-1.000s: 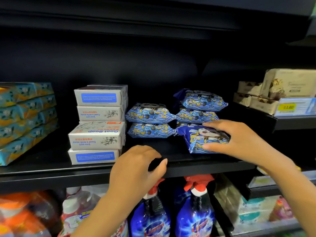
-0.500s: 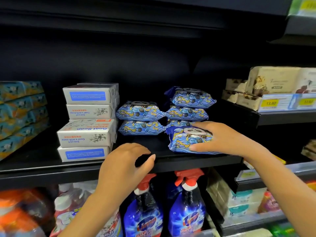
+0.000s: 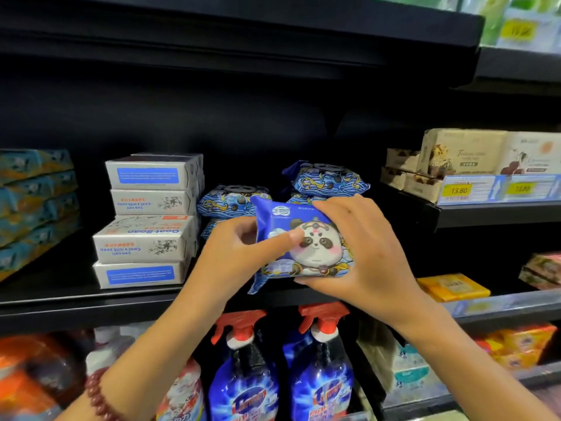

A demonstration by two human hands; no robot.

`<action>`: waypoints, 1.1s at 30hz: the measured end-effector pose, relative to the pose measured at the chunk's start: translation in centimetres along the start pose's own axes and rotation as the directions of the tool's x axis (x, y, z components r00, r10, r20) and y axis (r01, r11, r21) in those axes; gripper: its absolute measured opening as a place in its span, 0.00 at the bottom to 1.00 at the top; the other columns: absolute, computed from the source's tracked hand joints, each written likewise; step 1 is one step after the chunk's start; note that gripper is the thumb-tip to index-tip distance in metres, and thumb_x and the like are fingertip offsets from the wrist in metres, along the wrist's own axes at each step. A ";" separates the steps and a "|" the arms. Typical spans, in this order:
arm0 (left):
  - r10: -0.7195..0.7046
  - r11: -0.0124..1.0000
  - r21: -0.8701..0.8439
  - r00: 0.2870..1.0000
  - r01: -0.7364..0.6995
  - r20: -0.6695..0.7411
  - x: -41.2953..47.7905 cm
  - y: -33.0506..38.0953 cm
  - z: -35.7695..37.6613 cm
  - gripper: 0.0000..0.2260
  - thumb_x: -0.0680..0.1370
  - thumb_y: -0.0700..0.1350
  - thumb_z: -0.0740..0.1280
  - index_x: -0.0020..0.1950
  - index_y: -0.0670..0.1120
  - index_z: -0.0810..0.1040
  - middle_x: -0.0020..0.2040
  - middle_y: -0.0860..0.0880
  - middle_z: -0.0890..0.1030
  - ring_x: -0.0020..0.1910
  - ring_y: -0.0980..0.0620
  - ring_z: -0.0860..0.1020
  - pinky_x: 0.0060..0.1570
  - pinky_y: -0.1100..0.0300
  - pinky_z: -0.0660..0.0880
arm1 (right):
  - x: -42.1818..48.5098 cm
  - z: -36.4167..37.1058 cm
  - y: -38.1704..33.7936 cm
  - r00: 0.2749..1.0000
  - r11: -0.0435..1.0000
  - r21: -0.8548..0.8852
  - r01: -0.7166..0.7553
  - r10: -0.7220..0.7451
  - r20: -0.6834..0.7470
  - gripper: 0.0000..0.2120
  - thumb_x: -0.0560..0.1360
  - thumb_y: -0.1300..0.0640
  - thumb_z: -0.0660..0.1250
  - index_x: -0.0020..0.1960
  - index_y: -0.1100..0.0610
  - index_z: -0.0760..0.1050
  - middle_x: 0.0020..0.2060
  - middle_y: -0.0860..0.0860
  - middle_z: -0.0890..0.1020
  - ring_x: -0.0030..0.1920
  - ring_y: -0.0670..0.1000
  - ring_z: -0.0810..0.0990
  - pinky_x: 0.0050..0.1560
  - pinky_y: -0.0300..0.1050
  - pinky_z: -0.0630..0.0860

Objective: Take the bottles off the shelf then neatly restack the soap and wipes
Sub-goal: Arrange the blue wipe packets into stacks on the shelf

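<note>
ok so you've got the panda wipes pack (image 3: 303, 247) off the shelf (image 3: 91, 302), held in the air to the right of the soap stack (image 3: 148, 220) and about level with its middle boxes; left grip (image 3: 239, 256) is pinching the pack's near end with the thumb across the front, right grip (image 3: 364, 253) is wrapped round its far end, so both are grasping the same pack.

what I'd worry about: that film wrap looks slick and squishy, so a loose pinch could let it slide out and drop onto the spray bottles (image 3: 246, 375) below and right of the soap stack; also the soap stack is already staggered, lower boxes sticking out further than the top ones, and a nudge from your left wrist could probably shove it crooked; the taller wipes pile (image 3: 328, 177), further right of the soap stack, has a top pack that sits tilted, so pushing in hard might tip it.

room-wise: the shorter wipes pile (image 3: 224, 202) sits just beside the soap stack's right side, so it's tight there; there's loads of headroom above the soap stack though, and a strip of shelf in front of the piles; come in from above, not sideways.
</note>
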State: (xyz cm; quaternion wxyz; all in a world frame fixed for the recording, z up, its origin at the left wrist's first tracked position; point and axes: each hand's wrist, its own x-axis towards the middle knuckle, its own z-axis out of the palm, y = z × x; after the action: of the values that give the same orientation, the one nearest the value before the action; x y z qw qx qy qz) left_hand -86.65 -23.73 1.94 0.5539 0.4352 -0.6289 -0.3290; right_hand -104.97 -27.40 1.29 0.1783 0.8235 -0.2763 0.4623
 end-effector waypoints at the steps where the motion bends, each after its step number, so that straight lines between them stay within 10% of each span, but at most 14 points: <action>1: 0.000 0.998 -0.062 1.000 -0.001 -0.016 0.0 0.0 -0.1 0.14 0.64 0.50 0.78 0.45 0.45 0.85 0.42 0.49 0.86 0.42 0.51 0.84 0.41 0.60 0.77 | 0.1 0.0 -0.3 1.000 1.000 0.000 0.010 -0.010 0.011 0.39 0.62 0.36 0.71 0.63 0.61 0.72 0.55 0.53 0.76 0.56 0.51 0.71 0.59 0.45 0.68; 8: 0.204 0.979 0.009 0.963 -0.205 -0.174 -1.0 -0.2 -0.7 0.13 0.65 0.45 0.76 0.48 0.45 0.82 0.42 0.51 0.85 0.42 0.53 0.84 0.41 0.63 0.78 | 1.7 -3.0 0.1 0.981 0.975 0.176 -0.135 0.107 0.161 0.41 0.61 0.33 0.69 0.69 0.52 0.68 0.60 0.36 0.69 0.63 0.36 0.65 0.63 0.26 0.60; 12: 0.298 0.954 0.061 0.945 -0.292 -0.137 -1.0 -0.5 -0.8 0.17 0.65 0.41 0.77 0.52 0.45 0.80 0.46 0.51 0.85 0.44 0.52 0.83 0.43 0.64 0.77 | 3.3 -3.5 0.5 0.924 0.979 0.131 -0.156 0.098 0.370 0.33 0.63 0.44 0.77 0.65 0.49 0.72 0.56 0.37 0.76 0.57 0.37 0.73 0.57 0.34 0.70; 21: 0.169 0.974 0.142 0.984 -0.174 0.048 -0.6 0.6 -3.1 0.33 0.61 0.61 0.68 0.64 0.49 0.76 0.60 0.56 0.80 0.58 0.63 0.77 0.57 0.70 0.72 | 1.4 -0.9 0.0 0.982 0.987 -0.069 0.142 -0.150 -0.112 0.13 0.67 0.65 0.70 0.52 0.60 0.80 0.48 0.51 0.82 0.50 0.53 0.79 0.51 0.45 0.75; 24: 0.047 0.952 0.287 0.981 -0.102 0.190 -0.3 1.1 -3.4 0.33 0.60 0.62 0.71 0.63 0.52 0.77 0.57 0.58 0.81 0.56 0.60 0.79 0.61 0.56 0.74 | 1.1 -0.4 -0.2 0.948 0.969 -0.075 0.237 -0.247 -0.199 0.09 0.69 0.70 0.66 0.49 0.66 0.80 0.47 0.56 0.82 0.50 0.56 0.80 0.54 0.46 0.75; 29: 0.150 0.918 0.343 0.976 -0.198 0.160 -0.8 0.8 -3.2 0.25 0.57 0.58 0.74 0.53 0.59 0.79 0.48 0.57 0.84 0.47 0.55 0.82 0.52 0.51 0.78 | 0.8 -0.2 -0.1 0.920 0.936 -0.109 0.334 -0.349 -0.176 0.07 0.77 0.64 0.61 0.52 0.64 0.76 0.49 0.57 0.82 0.52 0.58 0.80 0.51 0.50 0.77; 33: 0.413 0.753 0.545 0.910 -0.370 0.047 -1.0 -0.3 -3.1 0.29 0.58 0.60 0.73 0.58 0.59 0.75 0.51 0.64 0.79 0.52 0.64 0.76 0.54 0.70 0.70 | 0.8 -1.1 1.1 0.931 0.924 -0.122 0.363 -0.365 0.005 0.16 0.74 0.53 0.69 0.57 0.61 0.73 0.56 0.58 0.80 0.58 0.56 0.77 0.54 0.51 0.76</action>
State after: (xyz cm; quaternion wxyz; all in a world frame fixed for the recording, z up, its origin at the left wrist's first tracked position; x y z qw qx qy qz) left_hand -83.56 -22.76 1.74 0.4878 0.4446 -0.7513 0.0026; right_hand -106.01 -27.86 2.54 0.3129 0.8440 -0.1443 0.4110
